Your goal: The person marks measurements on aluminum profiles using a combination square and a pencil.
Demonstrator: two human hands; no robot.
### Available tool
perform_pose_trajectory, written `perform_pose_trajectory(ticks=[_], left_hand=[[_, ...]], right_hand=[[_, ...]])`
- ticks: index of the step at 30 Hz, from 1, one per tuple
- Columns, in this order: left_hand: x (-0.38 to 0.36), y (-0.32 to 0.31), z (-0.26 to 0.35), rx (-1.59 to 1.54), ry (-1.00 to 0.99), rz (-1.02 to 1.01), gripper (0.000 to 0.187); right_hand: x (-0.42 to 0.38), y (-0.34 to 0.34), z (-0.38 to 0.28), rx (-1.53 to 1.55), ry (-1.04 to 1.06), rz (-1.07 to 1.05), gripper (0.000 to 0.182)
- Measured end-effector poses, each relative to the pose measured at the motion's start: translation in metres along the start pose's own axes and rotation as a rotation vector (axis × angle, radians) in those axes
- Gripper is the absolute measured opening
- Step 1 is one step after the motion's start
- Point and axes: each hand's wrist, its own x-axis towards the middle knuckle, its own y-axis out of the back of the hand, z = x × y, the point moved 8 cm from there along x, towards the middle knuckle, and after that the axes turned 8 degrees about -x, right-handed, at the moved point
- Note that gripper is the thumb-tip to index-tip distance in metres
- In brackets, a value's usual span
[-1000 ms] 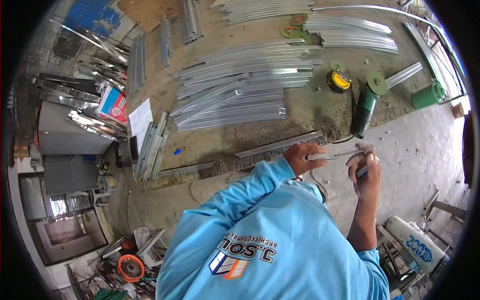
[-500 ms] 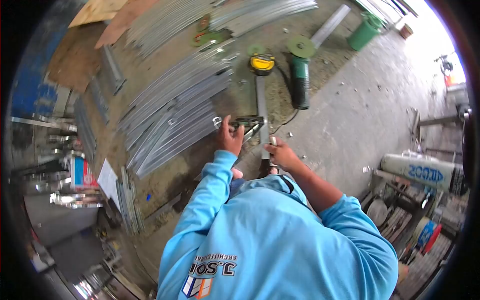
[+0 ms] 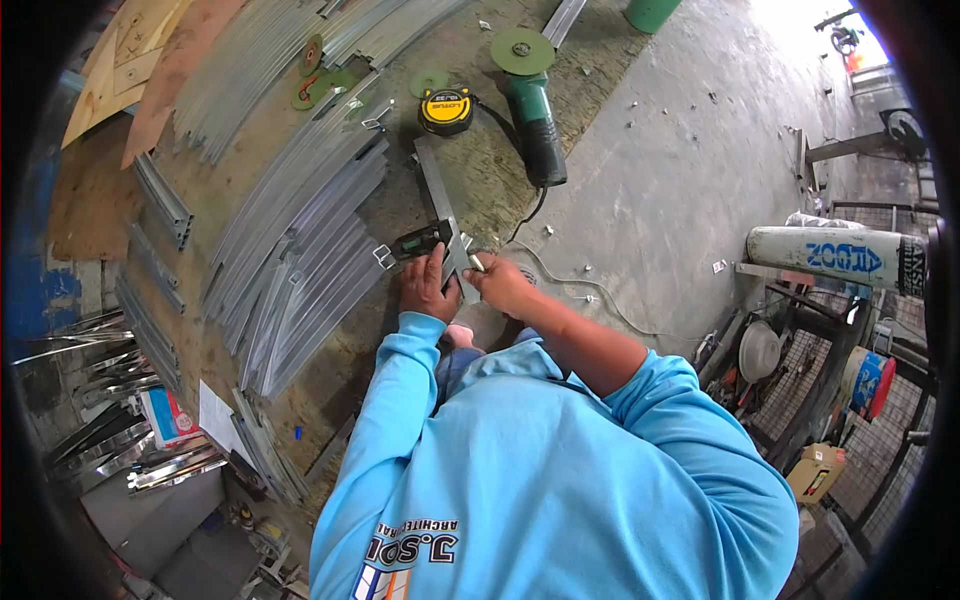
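My left hand (image 3: 428, 287) holds a combination square, its fingers at the dark head (image 3: 422, 241) that carries a level vial. The square's long steel blade (image 3: 436, 185) points away from me across the work surface. My right hand (image 3: 505, 284) is closed around a slim white pen-like marker (image 3: 477, 263), its tip close to the blade's near part. Part of a metal strip lies under the hands, but its shape is partly hidden. Left of the square, many thin metal channels (image 3: 310, 270) are stacked side by side.
Beyond the square lie a yellow-black tape measure (image 3: 446, 111) and a green angle grinder (image 3: 537, 130) with its cord. Cutting discs (image 3: 430, 83) rest nearby. More channels (image 3: 250, 80) are at the far left. An argon cylinder (image 3: 835, 250) lies on a rack at right.
The whole view has shifted, so the tape measure and grinder appear farther left. My left hand has moved in closer to the blade and my right hand; both still hold their tools.
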Motion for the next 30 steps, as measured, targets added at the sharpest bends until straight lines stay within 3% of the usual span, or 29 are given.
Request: perform_pose_trajectory(ticks=[2, 8, 11, 18, 24, 26, 30], left_hand=[[-0.001, 0.0, -0.002, 0.038, -0.01, -0.006, 0.067], [-0.002, -0.001, 0.0, 0.036, -0.074, 0.014, 0.06], [-0.004, -0.003, -0.001, 0.059, -0.071, 0.031, 0.06], [-0.004, -0.002, -0.002, 0.038, -0.068, 0.04, 0.057], [-0.004, 0.001, 0.003, 0.077, -0.095, 0.035, 0.059], [-0.004, 0.0, 0.004, 0.082, -0.079, 0.013, 0.06], [-0.003, -0.001, 0.001, 0.057, -0.07, 0.017, 0.059]], right_hand=[[0.006, -0.007, 0.007, 0.033, 0.108, 0.061, 0.024], [-0.009, -0.009, 0.007, 0.104, -0.019, -0.006, 0.029], [-0.004, -0.011, 0.019, -0.006, 0.073, 0.063, 0.035], [-0.007, 0.0, 0.045, -0.065, 0.02, 0.152, 0.032], [-0.02, 0.029, 0.022, 0.048, -0.098, 0.246, 0.046], [-0.023, 0.05, 0.0, -0.008, 0.231, 0.523, 0.045], [-0.024, 0.06, -0.018, 0.044, 0.183, 0.484, 0.036]])
